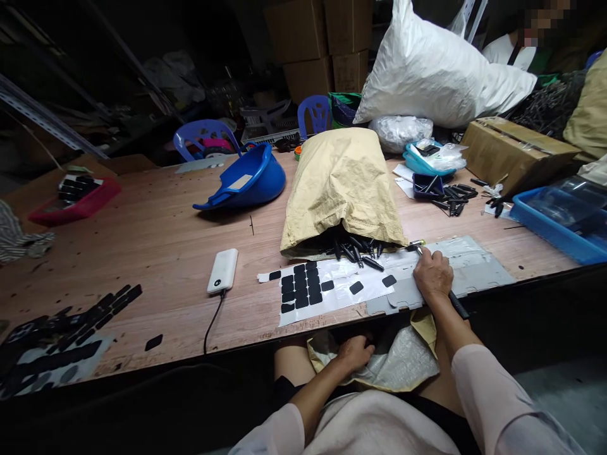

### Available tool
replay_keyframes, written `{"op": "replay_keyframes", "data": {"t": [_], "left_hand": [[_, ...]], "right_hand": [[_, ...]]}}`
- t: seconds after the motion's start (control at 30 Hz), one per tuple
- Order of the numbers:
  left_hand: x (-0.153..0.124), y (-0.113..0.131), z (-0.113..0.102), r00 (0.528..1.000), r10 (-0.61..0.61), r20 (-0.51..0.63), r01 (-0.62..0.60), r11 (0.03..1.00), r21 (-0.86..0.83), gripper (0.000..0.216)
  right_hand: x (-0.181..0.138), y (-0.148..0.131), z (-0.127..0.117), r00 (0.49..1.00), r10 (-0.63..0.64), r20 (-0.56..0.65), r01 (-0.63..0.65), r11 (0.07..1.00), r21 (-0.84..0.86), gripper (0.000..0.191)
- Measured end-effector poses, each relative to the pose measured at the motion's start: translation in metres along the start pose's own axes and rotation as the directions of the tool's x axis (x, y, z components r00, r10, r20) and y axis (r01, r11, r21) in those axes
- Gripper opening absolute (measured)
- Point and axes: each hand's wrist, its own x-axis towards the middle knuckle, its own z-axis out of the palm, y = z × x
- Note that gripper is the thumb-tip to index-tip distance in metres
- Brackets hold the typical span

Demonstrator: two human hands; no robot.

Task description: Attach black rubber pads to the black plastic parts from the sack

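My right hand (434, 273) is wrapped round a hammer (459, 306) at the table's front edge. Its black handle sticks out below my fist and its small metal head shows beyond my fingers, over a grey board (478, 268). Down at my lap, my left hand (355, 354) is curled in the mouth of a woven sack (403, 360); whatever its fingers hold is hidden in shadow. Before me, a yellow sack (348, 183) lies on its side, with black pointed pieces (372, 263) spilling out. Black rounded patches (301, 287) are stuck on a white sheet (339, 297).
A white power bank (222, 270) with a cable lies to the left, near more black patches (102, 309). Further back sit a blue basin (251, 177) and a red tray (76, 202). A cardboard box (516, 151) and a blue tray (559, 221) occupy the right.
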Motion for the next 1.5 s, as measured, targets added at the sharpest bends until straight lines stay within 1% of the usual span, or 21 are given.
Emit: {"op": "replay_keyframes", "data": {"t": [0.03, 0.07, 0.1, 0.13, 0.17, 0.2, 0.27, 0.33, 0.4, 0.43, 0.5, 0.57, 0.63, 0.77, 0.83, 0.93, 1.03, 1.13, 1.2, 1.4, 1.5], "left_hand": [[-0.005, 0.008, -0.005, 0.997, 0.080, 0.015, -0.080, 0.997, 0.002, 0.028], [-0.009, 0.016, -0.012, 0.982, 0.187, 0.027, -0.187, 0.982, 0.001, 0.027], [-0.013, 0.026, -0.021, 0.952, 0.304, 0.029, -0.304, 0.953, -0.003, 0.025], [-0.014, 0.037, -0.031, 0.913, 0.409, 0.011, -0.409, 0.913, -0.008, 0.021], [-0.014, 0.048, -0.043, 0.878, 0.478, -0.038, -0.479, 0.878, -0.011, 0.017], [-0.012, 0.058, -0.056, 0.851, 0.514, -0.110, -0.518, 0.856, -0.006, 0.016], [0.001, 0.075, -0.084, 0.808, 0.503, -0.307, -0.518, 0.854, 0.037, 0.019], [0.020, 0.087, -0.111, 0.758, 0.454, -0.467, -0.446, 0.884, 0.136, 0.023], [0.043, 0.093, -0.133, 0.733, 0.414, -0.539, -0.336, 0.910, 0.242, 0.029], [0.053, 0.094, -0.141, 0.733, 0.403, -0.548, -0.285, 0.913, 0.291, 0.029], [0.069, 0.095, -0.151, 0.748, 0.403, -0.526, -0.220, 0.900, 0.376, 0.022], [0.077, 0.095, -0.155, 0.765, 0.420, -0.488, -0.208, 0.879, 0.430, 0.015], [0.077, 0.095, -0.155, 0.766, 0.434, -0.474, -0.217, 0.869, 0.445, 0.012], [0.060, 0.092, -0.147, 0.736, 0.475, -0.483, -0.270, 0.859, 0.435, 0.009], [0.048, 0.086, -0.141, 0.732, 0.491, -0.473, -0.304, 0.856, 0.417, 0.010], [0.035, 0.072, -0.131, 0.766, 0.463, -0.447, -0.314, 0.875, 0.369, 0.011], [0.032, 0.056, -0.124, 0.796, 0.414, -0.440, -0.315, 0.906, 0.282, 0.014], [0.036, 0.045, -0.121, 0.791, 0.394, -0.469, -0.357, 0.919, 0.169, 0.022], [0.040, 0.041, -0.120, 0.785, 0.385, -0.485, -0.376, 0.919, 0.122, 0.025], [0.045, 0.038, -0.119, 0.786, 0.369, -0.496, -0.392, 0.918, 0.061, 0.032], [0.046, 0.037, -0.119, 0.784, 0.363, -0.504, -0.399, 0.916, 0.039, 0.031]], "right_hand": [[0.000, 0.000, 0.001, 1.000, 0.000, -0.002, 0.000, 1.000, 0.001, 0.040], [0.000, 0.000, 0.001, 1.000, 0.001, -0.003, -0.001, 1.000, 0.002, 0.039], [0.000, 0.000, 0.002, 1.000, 0.001, -0.005, -0.001, 1.000, 0.002, 0.039], [0.000, 0.000, 0.002, 1.000, 0.001, -0.006, -0.001, 1.000, 0.002, 0.038], [0.000, 0.000, 0.002, 1.000, 0.002, -0.008, -0.002, 1.000, 0.002, 0.038], [0.000, 0.000, 0.002, 1.000, 0.003, -0.010, -0.003, 1.000, 0.001, 0.039], [0.000, 0.000, 0.002, 1.000, 0.006, -0.009, -0.006, 1.000, 0.000, 0.040], [-0.001, -0.001, 0.002, 1.000, 0.007, -0.004, -0.007, 1.000, 0.001, 0.041], [-0.001, -0.001, 0.002, 1.000, 0.002, 0.000, -0.002, 1.000, 0.003, 0.041], [-0.001, -0.001, 0.002, 1.000, -0.001, 0.002, 0.001, 1.000, 0.003, 0.041], [-0.001, -0.001, 0.003, 1.000, -0.003, 0.005, 0.003, 1.000, 0.003, 0.042], [-0.001, -0.001, 0.003, 1.000, -0.003, 0.008, 0.003, 1.000, 0.004, 0.043], [-0.001, -0.001, 0.002, 1.000, -0.002, 0.012, 0.002, 1.000, 0.007, 0.043], [-0.001, -0.003, -0.001, 1.000, 0.010, 0.027, -0.011, 1.000, 0.008, 0.042], [-0.001, -0.004, -0.002, 0.999, 0.019, 0.031, -0.019, 1.000, 0.005, 0.042], [-0.001, -0.004, -0.005, 1.000, 0.018, 0.026, -0.018, 1.000, 0.005, 0.042], [-0.001, -0.004, -0.006, 0.999, 0.019, 0.032, -0.020, 1.000, 0.010, 0.042], [-0.001, -0.004, -0.006, 0.999, 0.020, 0.038, -0.020, 1.000, 0.014, 0.042], [-0.001, -0.003, -0.006, 0.999, 0.020, 0.029, -0.020, 1.000, 0.016, 0.042], [-0.001, -0.001, -0.004, 0.999, 0.034, 0.014, -0.034, 0.999, 0.015, 0.042], [-0.002, 0.001, -0.001, 0.999, 0.036, 0.008, -0.036, 0.999, 0.021, 0.041]]}}
